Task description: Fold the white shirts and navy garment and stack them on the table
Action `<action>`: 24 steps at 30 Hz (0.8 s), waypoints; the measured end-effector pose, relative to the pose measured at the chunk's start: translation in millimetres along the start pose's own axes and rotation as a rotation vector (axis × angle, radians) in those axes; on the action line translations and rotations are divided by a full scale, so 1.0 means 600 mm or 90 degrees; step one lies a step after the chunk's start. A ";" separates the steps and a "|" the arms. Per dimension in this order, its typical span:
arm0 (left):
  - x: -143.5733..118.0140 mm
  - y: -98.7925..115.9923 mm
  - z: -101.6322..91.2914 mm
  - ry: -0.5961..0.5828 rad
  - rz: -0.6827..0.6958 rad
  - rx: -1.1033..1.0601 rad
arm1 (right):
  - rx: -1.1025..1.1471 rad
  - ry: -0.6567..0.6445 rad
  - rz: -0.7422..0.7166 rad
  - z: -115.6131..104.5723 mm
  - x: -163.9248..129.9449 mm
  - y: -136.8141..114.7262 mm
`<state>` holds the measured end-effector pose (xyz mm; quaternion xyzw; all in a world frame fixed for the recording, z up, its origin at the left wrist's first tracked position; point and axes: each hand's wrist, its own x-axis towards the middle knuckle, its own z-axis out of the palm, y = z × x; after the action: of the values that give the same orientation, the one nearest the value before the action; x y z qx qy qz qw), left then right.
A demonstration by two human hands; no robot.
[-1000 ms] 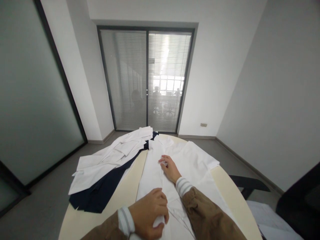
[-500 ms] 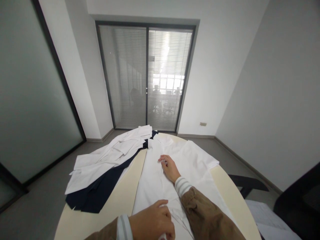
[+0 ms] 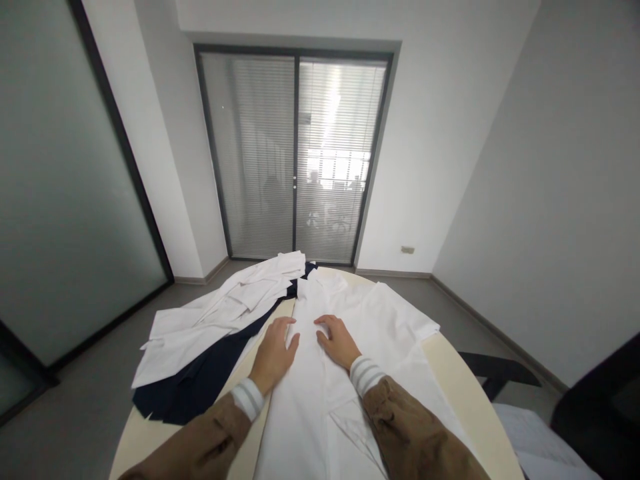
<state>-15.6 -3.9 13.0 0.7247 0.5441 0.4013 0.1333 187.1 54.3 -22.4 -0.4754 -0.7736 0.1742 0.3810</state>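
A white short-sleeved shirt lies spread over the right part of the table, its collar end at the far side. My left hand is at the shirt's left edge, thumb and fingers apart, holding nothing. Over the middle of the shirt is my right hand, its fingers curved and apart from the thumb, with no cloth visibly gripped. Whether the fingertips press on the fabric I cannot tell.
Left on the pale round table, other white garments lie over dark navy cloth. A black chair stands at the right, near white sheets or cloth. Beyond the table is a glass door with blinds.
My left hand has moved forward from the near part of the shirt to its left edge, and its fingers have opened. My right hand stays in place, its thumb now farther from the fingers.
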 end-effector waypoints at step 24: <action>0.051 -0.081 0.045 -0.021 -0.088 0.067 | -0.331 -0.047 0.265 0.080 0.246 -0.048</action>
<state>-26.7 48.0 -21.7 0.6981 0.6108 0.3499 0.1310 95.7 172.7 27.2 -0.6975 -0.6921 0.0625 0.1750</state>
